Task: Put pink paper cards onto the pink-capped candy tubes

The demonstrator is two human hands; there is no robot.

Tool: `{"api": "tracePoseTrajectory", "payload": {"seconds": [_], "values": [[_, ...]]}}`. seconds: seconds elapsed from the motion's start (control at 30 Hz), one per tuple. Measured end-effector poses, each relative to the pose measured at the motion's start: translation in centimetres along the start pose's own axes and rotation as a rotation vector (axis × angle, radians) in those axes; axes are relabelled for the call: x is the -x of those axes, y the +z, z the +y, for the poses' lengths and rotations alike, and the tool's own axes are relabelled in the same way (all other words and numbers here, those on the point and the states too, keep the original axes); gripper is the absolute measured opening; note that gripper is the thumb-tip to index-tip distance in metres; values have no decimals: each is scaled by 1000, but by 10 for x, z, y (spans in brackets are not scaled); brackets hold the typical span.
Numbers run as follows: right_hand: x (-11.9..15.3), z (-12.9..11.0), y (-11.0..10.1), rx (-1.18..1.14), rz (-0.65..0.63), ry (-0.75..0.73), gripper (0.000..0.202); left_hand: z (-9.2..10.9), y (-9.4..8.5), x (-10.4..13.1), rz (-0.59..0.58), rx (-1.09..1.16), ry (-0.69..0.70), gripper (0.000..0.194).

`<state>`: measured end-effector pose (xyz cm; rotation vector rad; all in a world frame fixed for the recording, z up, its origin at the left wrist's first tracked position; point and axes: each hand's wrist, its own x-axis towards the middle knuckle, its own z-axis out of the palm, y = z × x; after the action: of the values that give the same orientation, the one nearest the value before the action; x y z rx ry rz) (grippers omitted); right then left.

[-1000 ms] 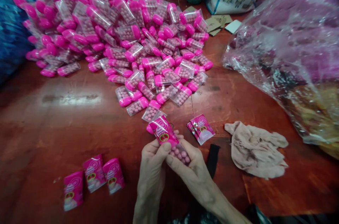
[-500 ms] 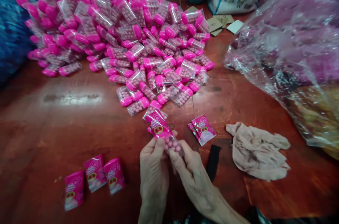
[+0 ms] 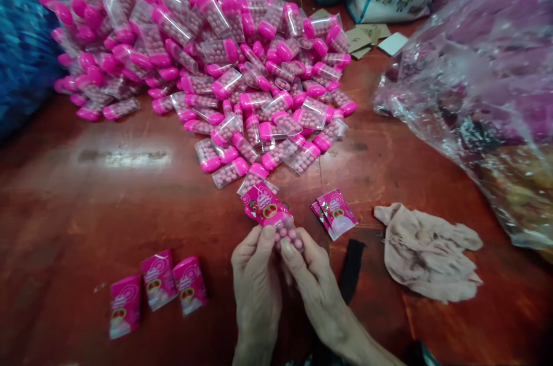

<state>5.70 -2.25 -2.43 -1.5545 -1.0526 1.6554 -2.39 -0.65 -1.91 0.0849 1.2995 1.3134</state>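
Both hands hold one small clear candy container (image 3: 288, 236) filled with pink balls. A printed pink sleeve (image 3: 264, 204) covers its far part, and the ball-filled near end sticks out. My left hand (image 3: 257, 274) grips it from the left, thumb pressed near the sleeve's lower edge. From the right, my right hand (image 3: 313, 282) pinches the bare end, its thumb on top. The other fingers of both hands are mostly hidden below. Just beyond lies a heap of pink-capped candy containers (image 3: 224, 66). A few flat printed sleeves (image 3: 339, 213) rest to the right of the hands.
Several sleeved containers (image 3: 159, 279) lie at the left on the reddish wooden surface (image 3: 181, 210). To the right are a black strip (image 3: 351, 268), a crumpled beige cloth (image 3: 425, 251) and a big clear plastic bag (image 3: 479, 95). A blue bag (image 3: 30, 49) stands far left, cardboard pieces (image 3: 367, 37) at the back.
The view has shifted slightly, so everything appears a little further right. Both hands keep their hold on the container, and the sleeve on it has tilted a bit.
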Motion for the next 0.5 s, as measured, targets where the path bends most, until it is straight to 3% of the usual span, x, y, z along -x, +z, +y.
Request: {"api": "tracePoseTrajectory", "payload": {"seconds": [0.23, 0.5], "values": [[7, 0, 1, 93, -182, 34, 31, 21, 4, -5, -26, -59, -25, 25], [4, 0, 1, 117, -100, 96, 38, 20, 6, -3, -94, -87, -66, 24]]}}
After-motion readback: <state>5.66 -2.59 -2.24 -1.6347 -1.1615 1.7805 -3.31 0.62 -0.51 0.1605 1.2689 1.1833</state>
